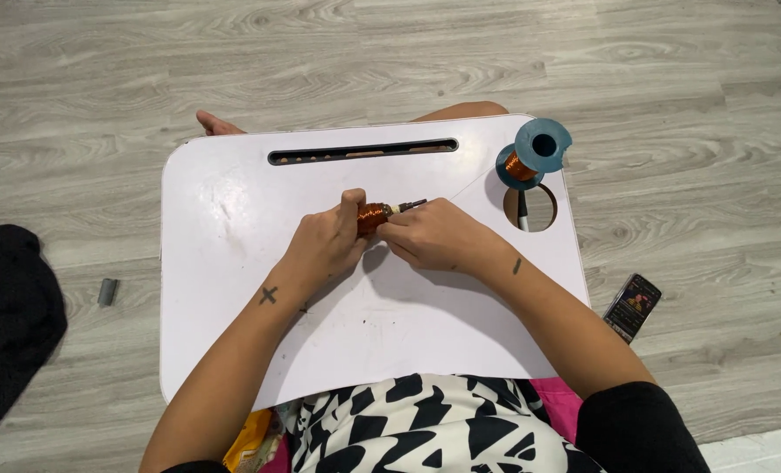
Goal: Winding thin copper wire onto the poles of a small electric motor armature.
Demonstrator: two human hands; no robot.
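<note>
Head view, looking down. White lap desk (233, 289) fills the centre of frame, w/ a long dark slot (362, 151) near its top edge and a round cup hole (531, 208) at upper right.

Both hands meet just above frame centre. Left hand (325, 245) comes in from lower left, fingers curled tight round a small coil of copper wire (371, 215), thumb up on top of it. Right hand (434, 235) comes in from lower right, fingertips pinched closed on the same piece at its right end, where a thin dark rod tip (411, 206) pokes out toward the upper right. So the coil sits between the two hands, just off the desk surface, touching both. A fine wire strand (469, 186) seems to run from the hands up-right to the spool, though it's too thin to be sure.

Blue spool (531, 153) of copper wire lies tipped at the desk's upper right edge, just above the cup hole.

Floor is grey wood-look plank (671, 52). Black cloth (5, 324) at far left, small grey cylinder (108, 292) beside it. Phone (632, 306) lies on the floor at right, near the right forearm. Black-and-white patterned fabric (425, 425) at bottom centre.
</note>
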